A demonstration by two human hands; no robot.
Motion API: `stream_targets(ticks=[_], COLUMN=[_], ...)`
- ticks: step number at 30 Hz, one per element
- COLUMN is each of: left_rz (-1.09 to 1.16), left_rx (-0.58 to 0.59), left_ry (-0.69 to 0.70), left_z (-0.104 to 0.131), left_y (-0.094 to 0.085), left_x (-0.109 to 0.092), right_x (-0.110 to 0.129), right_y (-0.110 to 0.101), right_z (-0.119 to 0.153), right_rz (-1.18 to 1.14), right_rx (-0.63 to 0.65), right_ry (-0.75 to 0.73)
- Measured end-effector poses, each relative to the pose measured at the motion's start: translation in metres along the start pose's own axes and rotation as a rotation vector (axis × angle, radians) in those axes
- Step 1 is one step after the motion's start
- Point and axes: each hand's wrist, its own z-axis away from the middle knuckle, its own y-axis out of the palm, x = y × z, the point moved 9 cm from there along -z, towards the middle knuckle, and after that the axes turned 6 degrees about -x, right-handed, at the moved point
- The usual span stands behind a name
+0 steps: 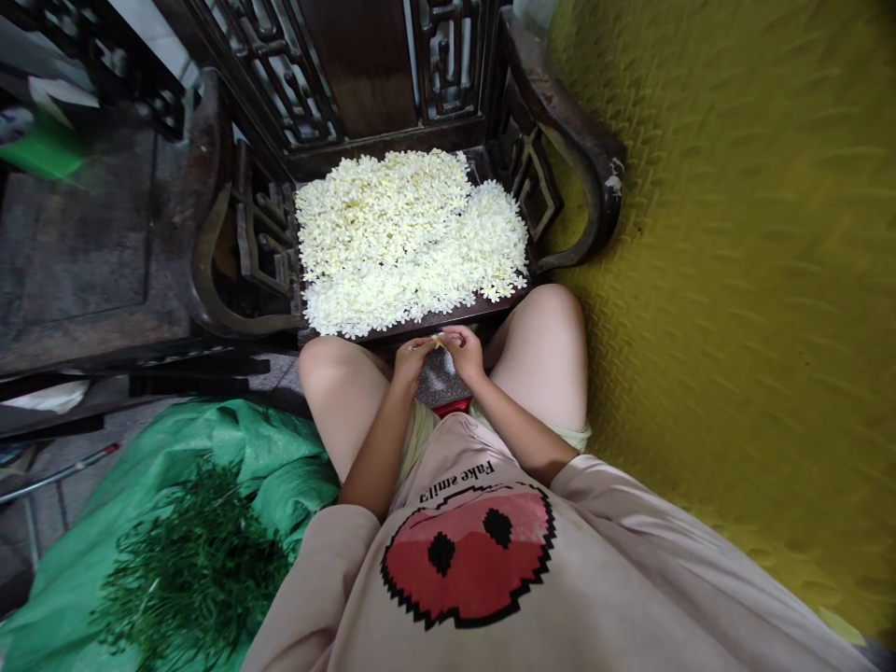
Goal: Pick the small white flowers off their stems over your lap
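In front of my lap, my left hand [413,360] and my right hand [463,353] meet with their fingertips pinched. Between them is a small pale yellow flower [439,343], partly covered by the fingers. Something thin and whitish shows at the left fingers, too small to name. Just beyond the hands, a thick layer of white flowers [392,224] with yellowish centres covers the seat of a dark wooden chair [595,168].
A green plastic sheet or bag [280,448] lies at the lower left, with a heap of thin green stems [196,569] on it. A yellow textured surface [742,280] rises along the right. Dark wooden furniture [84,233] with a green box [46,145] stands at the left.
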Motion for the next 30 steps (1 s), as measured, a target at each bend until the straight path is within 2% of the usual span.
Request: stream_targets(ticks=[3,6,9,12,20,26,30], left_rz=[-0.005,0.054,0.144,0.21,0.348,0.375,0.398], left_rx=[-0.004,-0.008,0.017,0.066,0.189,0.251,0.25], left_ry=[-0.044,-0.113,-0.155,-0.195,-0.302,-0.326,-0.315], left_z=[0.001,0.001,0.002,0.003,0.009,0.014,0.013], left_y=[-0.001,-0.001,0.002,0.007,0.019,0.025,0.023], left_x=[0.003,0.008,0.009,0.009,0.007,0.005,0.005], right_x=[0.006,0.024,0.035,0.031,0.01,0.011,0.009], right_y=[-0.004,-0.006,0.004,0.014,0.022,0.015,0.013], right_z=[0.002,0.007,0.014,0.015,0.008,0.007,0.006], right_rz=[0.058,0.191,0.26,0.202,-0.046,-0.067,-0.077], right_rx=[-0.029,-0.046,0.055,0.149,0.217,0.145,0.116], right_ry=[-0.05,-0.198,-0.297,-0.247,-0.054,-0.023,-0.012])
